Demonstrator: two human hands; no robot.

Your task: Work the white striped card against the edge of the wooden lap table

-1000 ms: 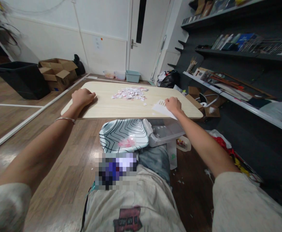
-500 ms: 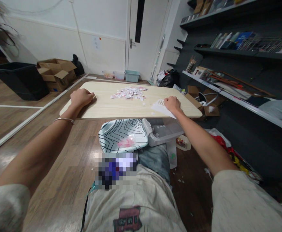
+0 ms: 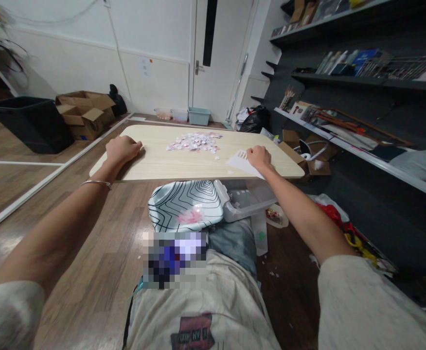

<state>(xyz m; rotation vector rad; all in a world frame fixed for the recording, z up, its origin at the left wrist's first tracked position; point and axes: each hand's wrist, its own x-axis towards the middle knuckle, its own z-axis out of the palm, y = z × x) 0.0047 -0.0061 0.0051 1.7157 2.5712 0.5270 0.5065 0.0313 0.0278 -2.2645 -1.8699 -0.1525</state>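
Note:
My left hand (image 3: pixel 122 149) rests on the left part of the pale wooden tabletop (image 3: pixel 154 165), its fingers curled together. Whatever it may hold is hidden from this angle. On the right side, my right hand (image 3: pixel 259 156) is closed at the edge of a white sheet (image 3: pixel 240 163) that shows a row of small pale rectangular marks or cut-outs. Toward the back middle lies a loose heap of small white and pinkish paper pieces (image 3: pixel 194 141). One single piece (image 3: pixel 217 157) sits apart, between the heap and the sheet.
Below the table's near edge are a patterned tray (image 3: pixel 169 199) with pink bits and a clear plastic box (image 3: pixel 251 201). A black bin (image 3: pixel 26 124) and cardboard boxes (image 3: pixel 85 114) stand left on the floor. Dark shelves (image 3: pixel 373 80) line the right side.
The camera view has shifted very slightly. Both hands, the sheet and the heap of paper pieces stay essentially where they were.

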